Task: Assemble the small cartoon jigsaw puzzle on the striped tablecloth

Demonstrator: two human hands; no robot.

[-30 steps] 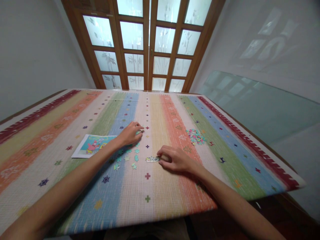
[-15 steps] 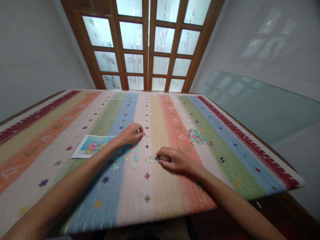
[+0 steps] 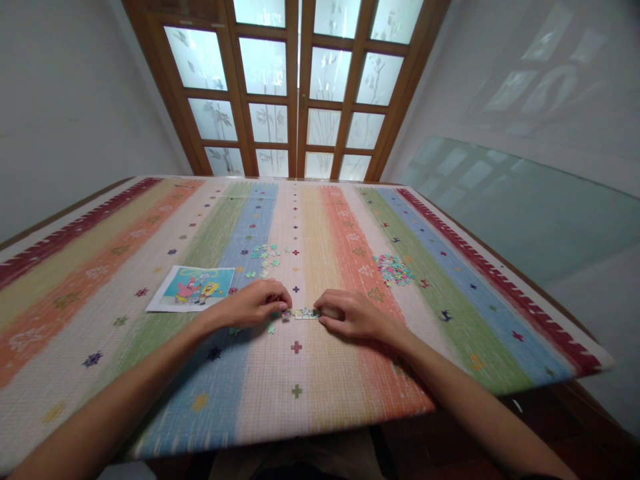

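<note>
My left hand pinches a small jigsaw puzzle piece between thumb and fingertips, just above the cloth. Close to its right lies a short strip of joined puzzle pieces, with a narrow space between the two. The fingers of my right hand are closed on the strip's right end and hide part of it. Loose teal puzzle pieces lie spread beyond my left hand; several more are partly covered by that hand.
A printed cartoon picture lies flat left of my left hand. A heap of mixed coloured puzzle pieces sits at the right. A striped cloth covers the table, whose near edge is close to me. Wood-and-glass doors stand behind.
My left hand has come nearer to me and slightly right, bringing the puzzle piece beside the strip. Loose pieces it covered now show. My right hand stays at the strip.
</note>
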